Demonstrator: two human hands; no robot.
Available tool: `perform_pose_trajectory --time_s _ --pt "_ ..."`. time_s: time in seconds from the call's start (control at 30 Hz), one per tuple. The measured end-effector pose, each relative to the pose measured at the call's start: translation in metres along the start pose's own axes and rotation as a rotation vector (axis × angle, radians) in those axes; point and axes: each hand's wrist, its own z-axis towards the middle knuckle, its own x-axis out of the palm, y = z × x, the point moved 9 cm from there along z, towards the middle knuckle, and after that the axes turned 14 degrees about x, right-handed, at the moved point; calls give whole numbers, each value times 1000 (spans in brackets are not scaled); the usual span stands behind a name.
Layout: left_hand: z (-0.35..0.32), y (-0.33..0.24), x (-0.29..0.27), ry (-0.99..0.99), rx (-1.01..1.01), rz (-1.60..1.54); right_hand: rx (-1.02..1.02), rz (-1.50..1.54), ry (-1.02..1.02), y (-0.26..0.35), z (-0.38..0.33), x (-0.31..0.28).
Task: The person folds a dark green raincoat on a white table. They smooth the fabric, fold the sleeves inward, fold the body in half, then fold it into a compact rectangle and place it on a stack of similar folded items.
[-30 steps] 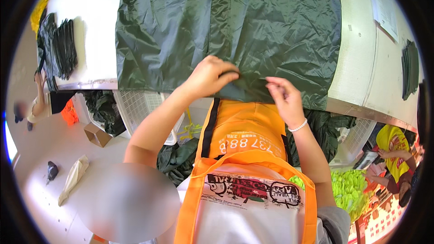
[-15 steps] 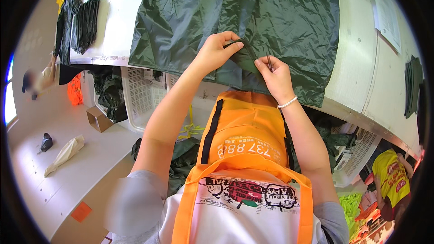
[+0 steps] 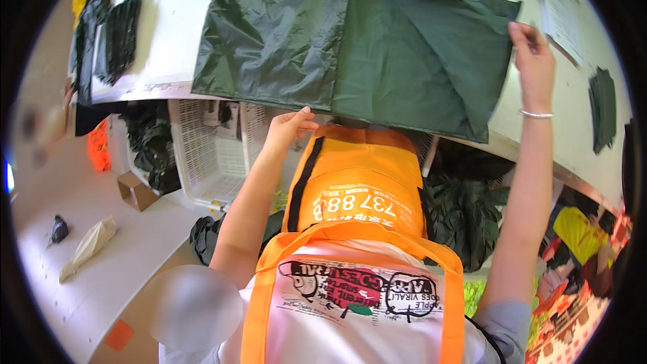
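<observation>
A wide sheet of dark green fabric (image 3: 418,71), thin and shiny, hangs over the near side of the table, directly in front of the wearer. A vertical seam divides it: left of the seam it is creased and glossy; right of it, smoother and duller, with a loose flap folded back toward the upper right. It looks light, limp and rather slippery, so it would probably slide and wrinkle easily but not break. The hemmed lower edge and the outer corners seem the surest places to take hold.

The right hand (image 3: 536,61), with a pale beaded bracelet (image 3: 536,114), has its grip closed, thumb against fingers, on the flap's far right corner. The left hand (image 3: 291,127) is at the lower hem, left of the seam, fingertips at the edge; I cannot tell whether its grip pinches the fabric or only touches it.

The table (image 3: 165,27) is white and smooth, so it likely offers the cloth little friction. Folded dark stacks (image 3: 121,40) sit on its left, another dark stack (image 3: 602,109) on its right, near a paper sheet (image 3: 559,23).

Below are a white perforated basket (image 3: 209,145) and a heap of dark green cloth (image 3: 465,212). The wearer's orange apron (image 3: 360,175) faces the table. On the pale floor (image 3: 145,232) at left stands an open cardboard box (image 3: 138,192); at far right is a person in yellow (image 3: 578,232)
</observation>
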Motion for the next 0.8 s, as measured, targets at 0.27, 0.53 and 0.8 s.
perform_pose_trajectory --time_s 0.27,0.53,0.8 --pt "5 0 41 2 -168 -524 120 -37 147 -5 -60 66" --pt "-21 -87 21 118 73 -690 72 -260 446 -11 -212 185" --pt "-33 -124 7 266 184 -668 -172 -339 366 53 -230 230"
